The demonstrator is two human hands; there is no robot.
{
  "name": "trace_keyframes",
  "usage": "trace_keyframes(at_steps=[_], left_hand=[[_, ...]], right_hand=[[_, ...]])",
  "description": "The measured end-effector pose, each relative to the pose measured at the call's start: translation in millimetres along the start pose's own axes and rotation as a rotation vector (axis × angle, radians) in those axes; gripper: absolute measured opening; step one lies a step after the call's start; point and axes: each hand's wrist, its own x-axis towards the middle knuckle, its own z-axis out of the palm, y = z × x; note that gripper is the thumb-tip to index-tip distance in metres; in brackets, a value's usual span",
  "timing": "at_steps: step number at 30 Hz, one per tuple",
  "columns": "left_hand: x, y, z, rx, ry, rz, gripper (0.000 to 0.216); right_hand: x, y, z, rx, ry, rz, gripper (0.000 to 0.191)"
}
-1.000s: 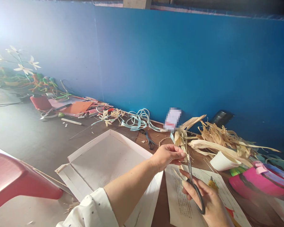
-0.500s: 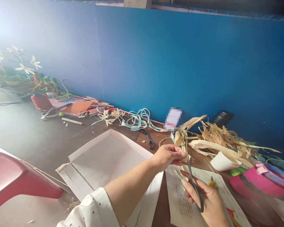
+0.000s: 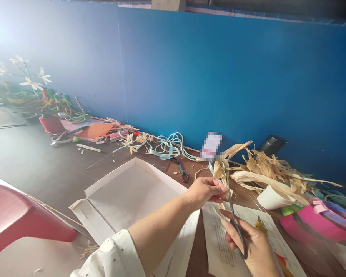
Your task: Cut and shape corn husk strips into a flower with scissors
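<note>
My left hand is closed in a pinch on a thin pale piece of dried corn husk, mostly hidden by the fingers. My right hand grips dark-handled scissors, fingers in the loops and blades pointing up and away beside the left fingertips. Whether the blades touch the husk I cannot tell. Just beyond the left fingers lies a bunch of husk. Beneath both hands is a printed sheet, with a yellow-handled tool near the right hand.
A shallow cardboard tray stands left. Behind are a second pair of scissors, blue ribbon and a blue wall. At right are a husk pile, white cup and pink container. A red stool is front left.
The whole view has shifted very slightly. Both hands, the scissors and the husk keep nearly the same pose.
</note>
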Motion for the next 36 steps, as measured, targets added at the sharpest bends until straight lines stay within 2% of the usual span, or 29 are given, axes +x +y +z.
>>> trace_keyframes(at_steps=[9,30,36], left_hand=[[-0.8,0.8,0.3,0.007,-0.001,0.012,0.05],[-2.1,3.1,0.9,0.013,0.038,0.013,0.05],[-2.3,2.7,0.4,-0.021,0.0,0.017,0.05]], right_hand=[[-1.4,1.3,-2.3,0.052,-0.012,0.005,0.048],[-1.5,0.8,-0.6,-0.008,0.012,-0.078,0.047],[-1.1,-1.1,-1.4,-0.02,-0.005,-0.072,0.042]])
